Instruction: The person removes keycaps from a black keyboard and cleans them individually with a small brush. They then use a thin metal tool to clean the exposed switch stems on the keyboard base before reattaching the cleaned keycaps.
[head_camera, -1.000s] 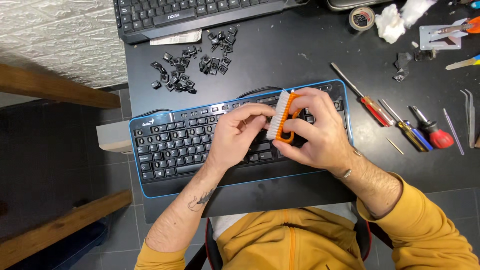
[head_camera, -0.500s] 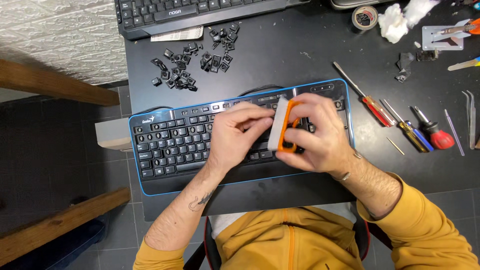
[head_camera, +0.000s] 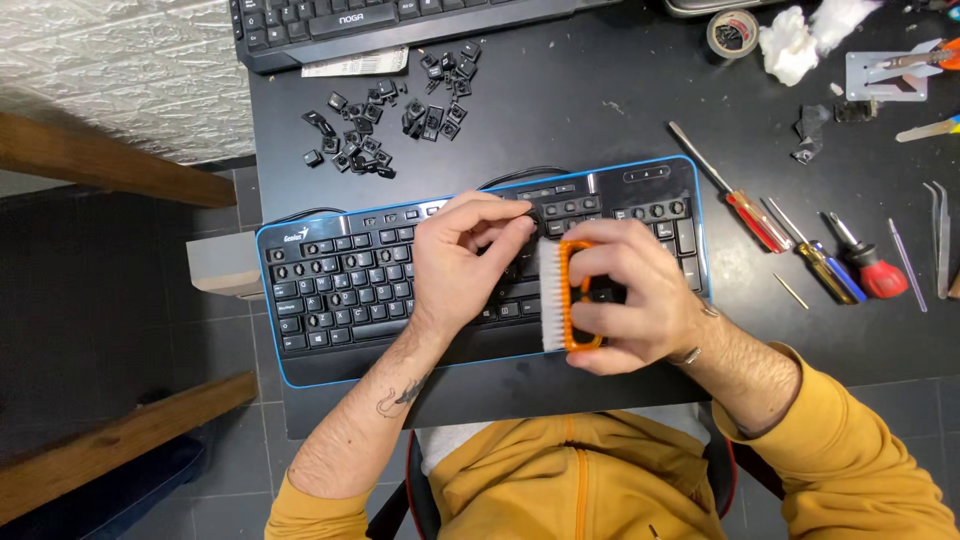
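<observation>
Fingers of my right hand wrap shut round the orange-handled white-bristle brush, bristles leftward over the black blue-edged keyboard, while my left hand, fingers curled loosely and gripping nothing, pins the keys steady.

keyboard: black plastic, matt keys, glossy blue rim
brush: orange plastic handle, white bristles
desk: matt black, dusty
loose keycaps, far-left corner: black plastic
screwdrivers, right edge: metal shafts, glossy plastic handles
</observation>
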